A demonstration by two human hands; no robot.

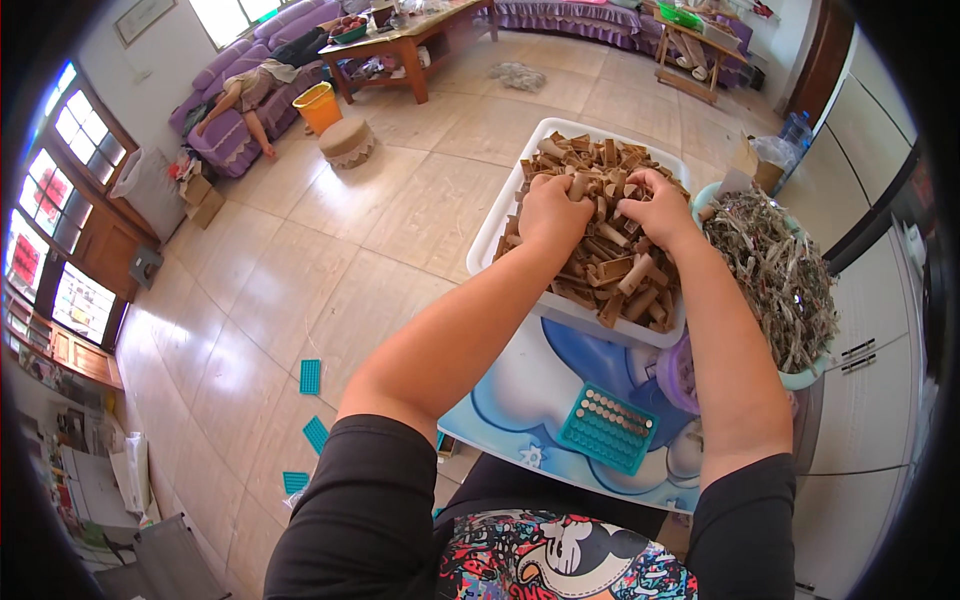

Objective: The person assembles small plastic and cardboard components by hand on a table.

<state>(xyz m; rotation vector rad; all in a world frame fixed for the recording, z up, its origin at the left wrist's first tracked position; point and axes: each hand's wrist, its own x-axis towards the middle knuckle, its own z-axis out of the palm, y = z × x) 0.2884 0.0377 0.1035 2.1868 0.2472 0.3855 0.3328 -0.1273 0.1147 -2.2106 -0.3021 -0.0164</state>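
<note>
Both your hands work over the white tub (486,248), deep in a heap of brown tubes and curved scraps (640,275). Your left hand (553,212) appears to pinch a brown tube (578,185) between thumb and fingers, at the far left of the tub. Your right hand (660,210) bends its fingers into the heap at the tub's far right; whether they close on anything cannot be told.

On the near side of the tub, a teal tray (604,447) shows pale round ends in its far rows, while its nearer rows look unfilled: by that measure, part of this tray is done and a larger share remains. The tub is still piled high.

The tub stands on a blue-patterned table (510,400). Just right of it sits a pale green basin (803,379) of dry, grey-green plant matter (770,270); near its closest right corner is a purple container (678,375). Well to the tub's left, more teal trays (310,377) lie on the tiled floor (375,290). Beyond it, farther left, are a round stool (347,142), an orange bucket (318,108) and a purple sofa (215,150).
</note>
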